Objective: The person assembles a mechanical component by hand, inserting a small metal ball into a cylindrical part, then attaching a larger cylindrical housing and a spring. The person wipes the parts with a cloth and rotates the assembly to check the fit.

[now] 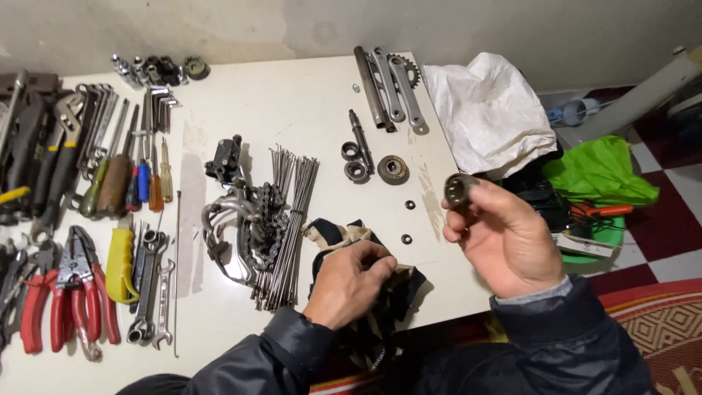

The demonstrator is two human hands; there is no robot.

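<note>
Nearest to the camera, two dark jacket sleeves come up from the bottom edge of the head view. Left hand (351, 281) lies at the near edge of the white table (292, 102), its fingers clenched on a dark and beige cloth (344, 238) that is bunched on the tabletop. Right hand (504, 238) is raised above the near right corner, and its fingertips grasp a small round metal cup (459, 190), the open side turned toward the camera.

Just left of the cloth lie a bundle of thin spokes (289, 219) and a chain (267, 219). Along the left edge of the table are red-handled pliers (69, 292), wrenches (150, 285) and screwdrivers (139, 175) in rows. At the far edge lie crank arms (398, 88), one with a toothed ring, and near the middle some bearing rings (355, 162) and two small washers (407, 222). A crumpled white bag (490, 110) covers the far right corner.

Behind the table stands a pale, stained wall. To the right of the table a green bag (599, 172) lies over a red and white tiled floor (676, 190), and a patterned red rug (658, 322) is near the right sleeve.
</note>
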